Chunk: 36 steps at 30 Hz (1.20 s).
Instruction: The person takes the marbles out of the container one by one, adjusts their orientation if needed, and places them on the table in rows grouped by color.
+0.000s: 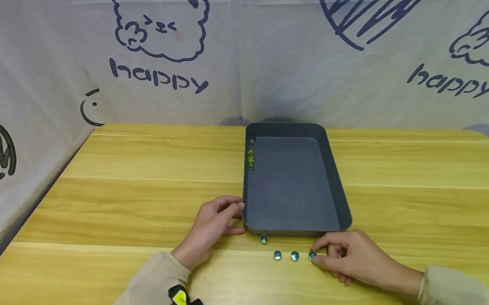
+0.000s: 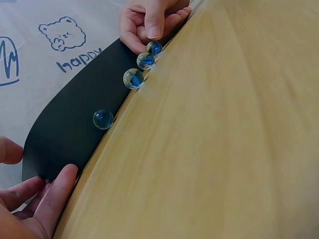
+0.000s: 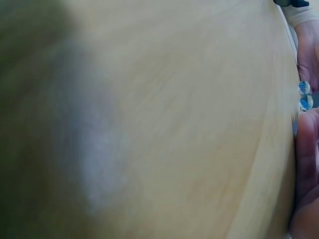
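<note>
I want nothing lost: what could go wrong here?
Three round clear-and-blue marbles lie loose on the yellow wooden table, so a nudge could send them rolling. The right hand pinches a fourth marble, which might slip. The left hand touches the dark-grey rectangular tray; shifting it could knock the marble nearest it.

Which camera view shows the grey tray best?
The head view: the grey tray shows its inside and rim there. The left wrist view shows only an outer wall; the right wrist view, at most a sliver.

Sleeved forearms (image 1: pixel 125 303) angle inward, the left grip (image 1: pixel 210 228) with fingers (image 1: pixel 232 209) extended, the right grip (image 1: pixel 354 257) pinching thumb (image 1: pixel 327 262) and forefinger (image 1: pixel 328 240).
</note>
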{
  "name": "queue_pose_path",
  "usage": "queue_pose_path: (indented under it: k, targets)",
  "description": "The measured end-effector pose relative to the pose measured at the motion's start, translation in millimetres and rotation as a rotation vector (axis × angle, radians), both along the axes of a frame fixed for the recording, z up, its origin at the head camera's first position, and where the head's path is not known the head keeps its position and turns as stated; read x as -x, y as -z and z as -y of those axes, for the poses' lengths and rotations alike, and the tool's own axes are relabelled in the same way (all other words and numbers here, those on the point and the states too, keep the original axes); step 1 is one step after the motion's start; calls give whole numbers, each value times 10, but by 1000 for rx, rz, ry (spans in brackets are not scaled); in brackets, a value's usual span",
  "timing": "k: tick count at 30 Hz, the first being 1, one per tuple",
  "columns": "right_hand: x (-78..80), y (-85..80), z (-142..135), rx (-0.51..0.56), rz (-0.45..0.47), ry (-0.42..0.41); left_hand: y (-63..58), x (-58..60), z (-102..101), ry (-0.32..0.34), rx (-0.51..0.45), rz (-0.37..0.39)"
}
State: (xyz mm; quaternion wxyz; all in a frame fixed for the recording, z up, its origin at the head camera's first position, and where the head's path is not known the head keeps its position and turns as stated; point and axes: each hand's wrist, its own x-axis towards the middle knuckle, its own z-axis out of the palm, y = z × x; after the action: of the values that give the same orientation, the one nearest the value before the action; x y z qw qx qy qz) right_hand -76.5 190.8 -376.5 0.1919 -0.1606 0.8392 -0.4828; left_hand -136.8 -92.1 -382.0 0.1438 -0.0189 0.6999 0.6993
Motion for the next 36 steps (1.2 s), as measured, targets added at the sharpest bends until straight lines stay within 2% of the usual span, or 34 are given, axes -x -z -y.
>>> queue_pose_path:
  k: [13, 18, 22, 26, 31, 34, 36]
  targets:
    - [-12, -39, -36, 32, 32, -7, -28, -12, -7, -7, 2, 11]
    - [-33, -40, -93, 109, 28, -11, -42, -16, -11, -11, -3, 9]
    - [-65, -92, -137, 172, 62, -3, -34, -20, -17, -8, -9, 20]
    - [-1, -349, -151, 173, 42, 12, -22, -20, -23, -16, -5, 20]
    - [235, -804, -136, 97, -126, 76, -27, -16, -24, -17, -2, 14]
    - [414, -956, -101, 63, -181, 99, -26, -17, -20, -11, -3, 12]
    - [549, -1002, -45, 41, -158, 101, -24, -18, -15, -12, 0, 9]
